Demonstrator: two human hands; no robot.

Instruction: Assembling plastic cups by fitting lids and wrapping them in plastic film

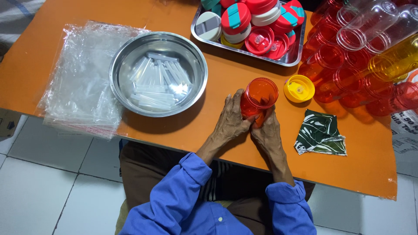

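Both hands clasp 1 orange tumbler [259,98] at the centre of the frame, standing on the orange desk [52,52].

The left hand [230,122] wraps the tumbler's left wall and the right hand [266,130] its lower right wall, fingers curled shut around it; the hands meet below it, neither nearer. The tumbler's long axis tilts slightly up-right, open mouth toward the camera. 1 yellow lid [299,88] lies just right of it, 1 patterned cloth [321,138] lower right. 1 steel bowl [126,56] of clear straws sits left, 1 stack of clear bags [82,82] beyond it. 1 tray [292,60] of lids, upper centre. Stacked tumblers [344,74] at upper right, too many to count.
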